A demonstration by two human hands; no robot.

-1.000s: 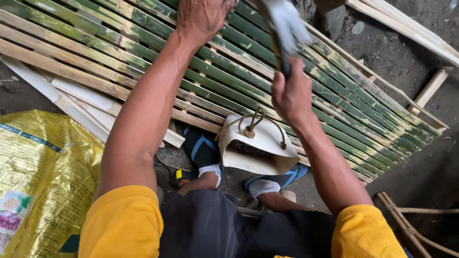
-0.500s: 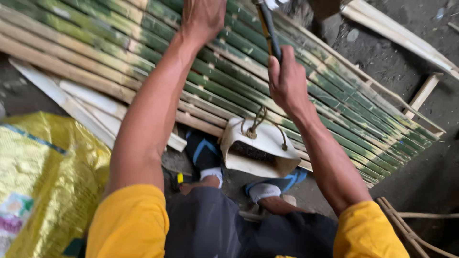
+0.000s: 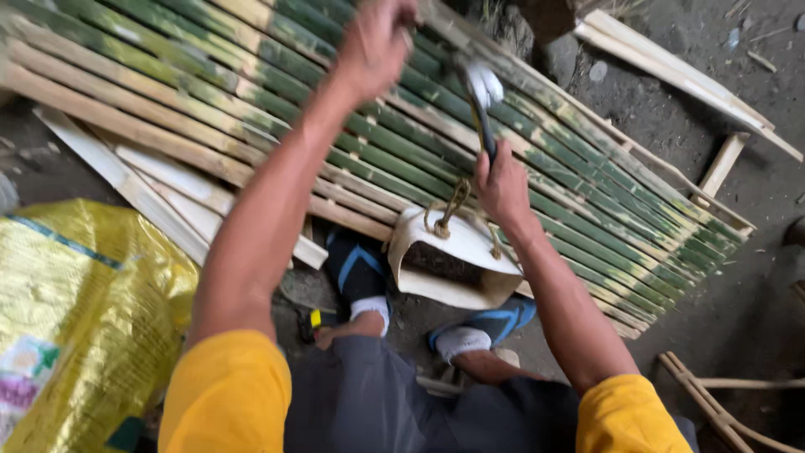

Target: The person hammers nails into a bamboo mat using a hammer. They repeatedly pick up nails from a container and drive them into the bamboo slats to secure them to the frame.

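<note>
Head view looks down on bare, dark dirt floor (image 3: 755, 277) strewn with small chips, where a panel of split bamboo slats (image 3: 251, 92), green and tan, lies slanting from upper left to lower right. Pale wooden boards (image 3: 168, 189) stick out from under its near edge, and a longer pale plank (image 3: 671, 75) lies on the ground beyond its far side. A yellow woven sack (image 3: 75, 302) fills the lower left.

A hammer (image 3: 482, 105), dark-handled with a blurred pale head, stands raised over the slats; the right hand (image 3: 501, 184) has its grip closed round the handle. The left hand (image 3: 377, 42) rests on the slats further up, fingers curled; whether it pinches anything cannot be told.

A cut white container (image 3: 457, 268) with a rope handle sits at the panel's near edge, just beside the right forearm and above the person's blue-and-black shoes (image 3: 360, 268).

Open ground lies to the right of the panel, with thin bamboo sticks (image 3: 713, 403) at the lower right corner.
</note>
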